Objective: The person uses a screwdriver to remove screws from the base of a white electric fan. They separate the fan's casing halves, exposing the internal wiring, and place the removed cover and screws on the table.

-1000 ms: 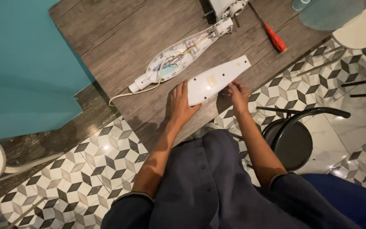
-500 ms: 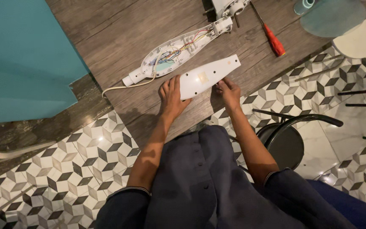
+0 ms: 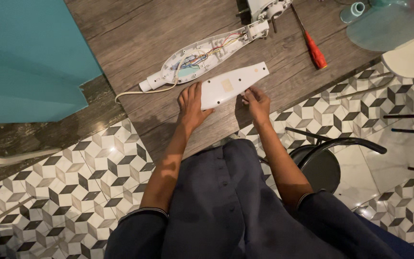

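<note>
A long white plastic cover [image 3: 233,84] lies on the wooden tabletop [image 3: 135,43], and both hands are on it. My left hand [image 3: 191,103] grips its wide end, fingers curled over the edge. My right hand [image 3: 256,100] pinches its lower edge near the middle. Just beyond lies the matching opened housing [image 3: 202,55], white, with coloured wires and a green part showing inside, and a white cord [image 3: 142,91] leaving its left end.
A red-handled screwdriver [image 3: 312,45] lies on the table to the right. A white motor part [image 3: 264,7] sits at the top edge. A pale fan blade [image 3: 384,26] and white piece are at the right. A black stool [image 3: 327,158] stands below. A teal panel [image 3: 25,52] fills the left.
The view shifted slightly. Both hands stayed on the white cover, which has moved a little with them; my right hand has slid in from its edge.
</note>
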